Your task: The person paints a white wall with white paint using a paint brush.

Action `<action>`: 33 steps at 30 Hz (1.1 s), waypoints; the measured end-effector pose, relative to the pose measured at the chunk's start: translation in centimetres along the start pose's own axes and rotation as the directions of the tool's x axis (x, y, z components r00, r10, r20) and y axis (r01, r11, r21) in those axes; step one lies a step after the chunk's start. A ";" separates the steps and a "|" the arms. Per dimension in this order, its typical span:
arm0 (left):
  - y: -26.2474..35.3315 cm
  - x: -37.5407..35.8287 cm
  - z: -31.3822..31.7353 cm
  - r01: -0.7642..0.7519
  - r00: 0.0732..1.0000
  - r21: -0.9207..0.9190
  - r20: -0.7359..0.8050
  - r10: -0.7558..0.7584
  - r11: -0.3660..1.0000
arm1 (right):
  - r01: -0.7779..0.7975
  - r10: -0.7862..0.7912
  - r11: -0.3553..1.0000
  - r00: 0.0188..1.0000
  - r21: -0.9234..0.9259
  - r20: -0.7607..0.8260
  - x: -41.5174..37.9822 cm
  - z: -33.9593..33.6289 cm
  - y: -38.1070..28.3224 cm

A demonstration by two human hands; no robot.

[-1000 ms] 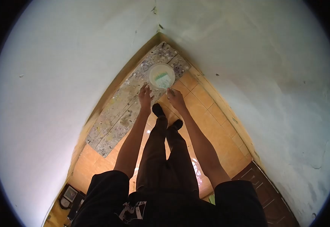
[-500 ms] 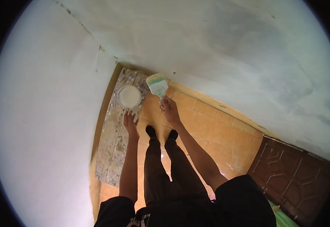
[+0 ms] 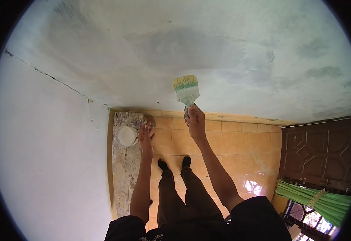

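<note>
My right hand (image 3: 195,120) is wrapped round the handle of a wide flat paintbrush (image 3: 187,91), held with its bristles pointing up toward the wall. The bristles are yellowish with a green band, and pale paint coats the brush's body. To the left, my left hand (image 3: 145,137) is held with its fingers apart and nothing in it, just beside a round white tub (image 3: 126,136). Whitish contents fill the tub, which stands on a paint-spattered wooden bench (image 3: 121,172).
A pale wall (image 3: 223,60) with grey patches rises ahead, meeting another wall (image 3: 51,140) at a cracked corner on the left. Orange tiles (image 3: 240,148) cover the floor. At the right are a brown panelled door (image 3: 316,148) and a green curtain (image 3: 328,205).
The view has turned, bringing more of the front wall and the curtain in. The brush in my right hand is farther from the tub, and my left hand is closer beside it.
</note>
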State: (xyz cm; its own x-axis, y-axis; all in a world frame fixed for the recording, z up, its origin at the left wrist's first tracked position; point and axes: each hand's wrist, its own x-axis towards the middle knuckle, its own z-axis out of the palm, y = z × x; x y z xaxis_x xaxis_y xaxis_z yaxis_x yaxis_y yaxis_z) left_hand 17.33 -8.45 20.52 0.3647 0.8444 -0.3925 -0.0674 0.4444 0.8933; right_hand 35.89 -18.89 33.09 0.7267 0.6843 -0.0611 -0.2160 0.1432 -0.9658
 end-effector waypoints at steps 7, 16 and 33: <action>3.3 1.0 3.2 -0.022 0.983 -0.090 0.178 0.038 0.996 | 0.101 -0.098 0.992 0.994 -0.070 0.046 2.3 1.2 -6.0; 1.4 2.0 -0.7 -0.006 0.998 -0.143 0.060 0.015 0.990 | 0.147 -0.099 0.977 0.955 -0.156 0.279 3.4 6.6 -6.1; 27.3 1.9 6.9 -0.627 0.767 0.046 0.211 0.606 0.778 | 0.348 -0.335 0.934 0.932 -0.079 0.137 7.3 12.8 -17.5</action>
State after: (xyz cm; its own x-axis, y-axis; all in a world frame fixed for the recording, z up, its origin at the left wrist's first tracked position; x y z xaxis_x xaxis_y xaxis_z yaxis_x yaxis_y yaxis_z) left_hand 22.56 3.26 45.65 0.4351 0.8535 0.2867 -0.2384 -0.1978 0.9508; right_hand 36.60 -7.28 52.79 0.6601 0.6880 0.3014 0.1022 0.3153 -0.9435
